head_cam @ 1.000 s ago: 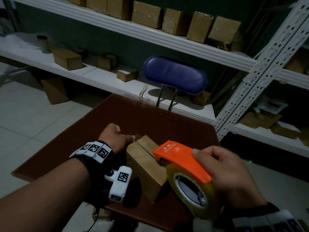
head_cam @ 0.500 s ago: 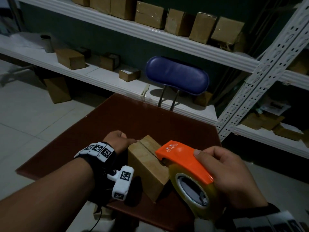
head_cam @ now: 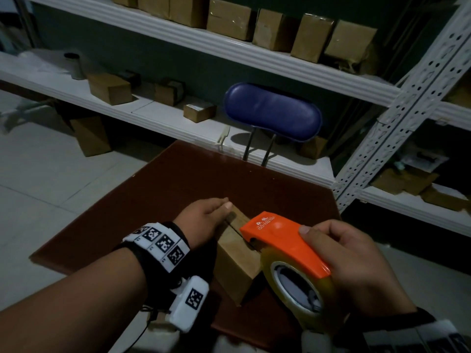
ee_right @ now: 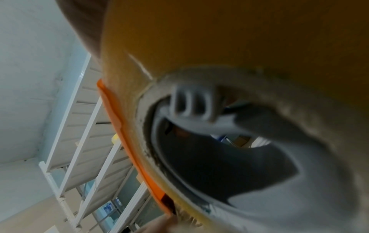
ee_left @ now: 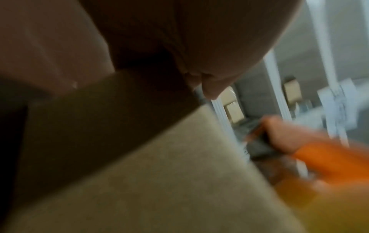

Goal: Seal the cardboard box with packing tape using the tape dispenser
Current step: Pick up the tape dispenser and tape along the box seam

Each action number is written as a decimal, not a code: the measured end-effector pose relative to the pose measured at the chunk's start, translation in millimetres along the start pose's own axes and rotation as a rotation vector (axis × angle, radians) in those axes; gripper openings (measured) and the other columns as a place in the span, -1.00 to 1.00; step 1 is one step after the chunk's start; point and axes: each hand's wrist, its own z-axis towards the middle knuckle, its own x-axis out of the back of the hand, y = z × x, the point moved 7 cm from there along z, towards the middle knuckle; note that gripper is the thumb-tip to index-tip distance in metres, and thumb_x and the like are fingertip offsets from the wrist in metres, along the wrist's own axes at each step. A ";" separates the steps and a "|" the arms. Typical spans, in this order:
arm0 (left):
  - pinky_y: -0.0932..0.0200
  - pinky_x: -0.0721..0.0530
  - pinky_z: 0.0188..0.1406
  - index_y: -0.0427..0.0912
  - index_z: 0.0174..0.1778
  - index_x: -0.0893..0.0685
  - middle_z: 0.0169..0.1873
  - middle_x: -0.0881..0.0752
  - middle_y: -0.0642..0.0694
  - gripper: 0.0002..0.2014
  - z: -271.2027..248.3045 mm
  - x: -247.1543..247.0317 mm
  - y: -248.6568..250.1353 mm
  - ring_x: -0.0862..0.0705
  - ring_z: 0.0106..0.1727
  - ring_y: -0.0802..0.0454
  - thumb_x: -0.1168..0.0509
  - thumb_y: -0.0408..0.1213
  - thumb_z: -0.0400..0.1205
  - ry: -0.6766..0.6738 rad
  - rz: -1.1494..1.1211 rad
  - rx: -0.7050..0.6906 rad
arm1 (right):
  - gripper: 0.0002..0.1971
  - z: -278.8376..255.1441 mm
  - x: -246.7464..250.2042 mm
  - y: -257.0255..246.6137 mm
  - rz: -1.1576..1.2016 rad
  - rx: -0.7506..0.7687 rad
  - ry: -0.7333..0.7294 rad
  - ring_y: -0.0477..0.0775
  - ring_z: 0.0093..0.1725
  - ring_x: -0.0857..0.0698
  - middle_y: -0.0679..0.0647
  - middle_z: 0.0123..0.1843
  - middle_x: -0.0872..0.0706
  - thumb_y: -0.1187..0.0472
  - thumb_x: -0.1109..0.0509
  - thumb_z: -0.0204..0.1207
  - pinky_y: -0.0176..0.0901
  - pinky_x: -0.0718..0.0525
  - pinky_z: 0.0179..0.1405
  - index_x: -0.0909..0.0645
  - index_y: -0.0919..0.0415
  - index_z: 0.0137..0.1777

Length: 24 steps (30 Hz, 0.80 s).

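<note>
A small cardboard box [head_cam: 233, 261] lies on the dark red table [head_cam: 175, 189], its top seam running away from me. My left hand [head_cam: 216, 212] grips the box's far left end, thumb laid on the top. My right hand [head_cam: 339, 250] holds the orange tape dispenser [head_cam: 277, 238], whose nose rests on the box top at the seam. Its yellowish tape roll [head_cam: 298, 289] hangs off the box's right side. The left wrist view shows the box side [ee_left: 139, 173] and the blurred dispenser [ee_left: 323, 157]. The tape roll [ee_right: 219, 39] fills the right wrist view.
A blue chair back [head_cam: 272, 112] stands just behind the table. White shelves [head_cam: 254, 52] with several cardboard boxes run along the wall. A perforated white rack upright [head_cam: 407, 110] rises at the right. Pale tiled floor [head_cam: 51, 187] lies to the left.
My left hand has slid right, and its thumb now lies over the far end of the box top. The dispenser and the box have hardly moved.
</note>
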 end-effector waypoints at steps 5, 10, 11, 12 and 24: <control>-0.14 -0.53 0.49 -0.05 0.51 -0.59 0.48 -0.61 -0.02 -0.50 2.9 -2.3 -0.7 -0.59 0.45 0.01 -0.28 0.09 0.68 0.060 0.196 -0.014 | -0.67 3.5 0.1 4.5 0.037 -0.021 -0.027 -0.12 -0.47 -0.72 0.10 -0.35 -0.79 -0.12 -0.45 0.52 -0.26 -0.64 -0.50 -0.74 0.18 -0.12; -0.02 -0.53 0.48 -0.02 0.57 -0.51 0.49 -0.61 -0.05 -0.43 3.4 -2.9 0.9 -0.58 0.46 0.02 -0.32 0.10 0.65 0.105 0.347 -0.049 | -0.80 0.2 -2.9 1.9 0.099 0.004 -0.126 -0.10 -0.44 -0.77 0.10 -0.32 -0.83 0.00 -0.46 0.49 -0.32 -0.68 -0.50 -0.76 0.13 -0.07; -0.01 -0.52 0.49 -0.02 0.58 -0.51 0.50 -0.60 -0.05 -0.44 3.3 -3.4 1.4 -0.57 0.48 0.01 -0.32 0.09 0.66 0.102 0.340 -0.042 | -0.80 -0.6 -2.7 2.3 0.090 0.011 -0.145 -0.08 -0.39 -0.79 0.08 -0.30 -0.85 -0.03 -0.46 0.47 -0.27 -0.72 -0.44 -0.78 0.06 -0.08; -0.03 -0.49 0.51 -0.03 0.57 -0.51 0.51 -0.58 -0.05 -0.46 3.5 -3.1 1.4 -0.55 0.50 0.00 -0.30 0.07 0.68 0.104 0.328 -0.038 | -0.77 -0.6 -2.4 3.4 0.073 0.020 -0.160 -0.06 -0.33 -0.82 0.05 -0.26 -0.86 -0.11 -0.45 0.41 -0.19 -0.76 -0.34 -0.79 -0.01 -0.10; 0.00 -0.41 0.57 -0.10 0.56 -0.52 0.54 -0.56 -0.04 -0.54 1.1 -7.8 5.7 -0.49 0.56 -0.01 -0.22 -0.04 0.74 0.120 0.394 -0.050 | -0.84 -2.0 -1.8 9.6 0.067 0.004 -0.142 -0.10 -0.40 -0.80 -0.05 -0.31 -0.85 0.00 -0.42 0.59 -0.21 -0.73 -0.43 -0.80 -0.08 -0.18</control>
